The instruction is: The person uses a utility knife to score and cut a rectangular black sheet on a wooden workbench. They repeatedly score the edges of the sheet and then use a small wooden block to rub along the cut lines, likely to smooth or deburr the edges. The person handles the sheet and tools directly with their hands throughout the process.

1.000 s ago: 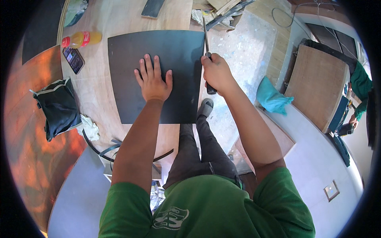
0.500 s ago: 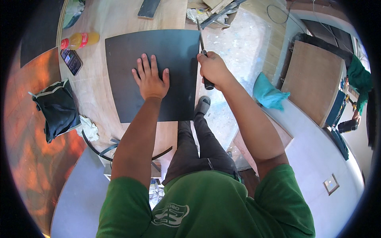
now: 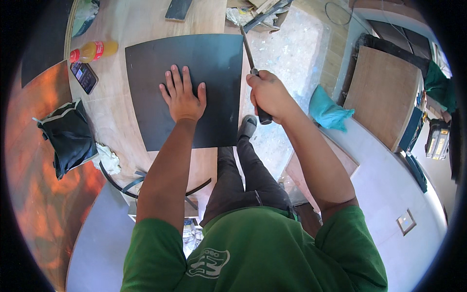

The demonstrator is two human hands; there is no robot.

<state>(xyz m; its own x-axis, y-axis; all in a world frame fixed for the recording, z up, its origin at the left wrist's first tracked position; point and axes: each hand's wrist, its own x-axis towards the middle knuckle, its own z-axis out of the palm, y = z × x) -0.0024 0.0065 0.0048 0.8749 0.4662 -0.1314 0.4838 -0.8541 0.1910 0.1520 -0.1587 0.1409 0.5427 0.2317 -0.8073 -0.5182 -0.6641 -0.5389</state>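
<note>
A dark grey, flat rectangular panel (image 3: 146,97) lies on the pale wooden work surface (image 3: 114,97), its right side by the surface's edge. My left hand (image 3: 185,100) rests flat on the panel's middle with its fingers spread. My right hand (image 3: 272,95) is wrapped round the dark handle of a long, narrow file (image 3: 248,52). The file's metal blade slants up and left from my fist, and its tip is by the panel's upper right corner. Whether the blade touches the panel's edge I cannot tell.
An orange drink bottle (image 3: 95,51), a phone (image 3: 83,77) and a black bag (image 3: 72,141) are at the left. Black strips (image 3: 114,184) lie near my left forearm. Beyond the panel is a scrap box (image 3: 270,24). A teal sack (image 3: 328,109) stands right; a co-worker's hand (image 3: 445,116) shows beyond.
My right hand has drawn the file back toward me and slightly right. My left hand stays flat on the panel. At the far right, the co-worker's power tool has turned.
</note>
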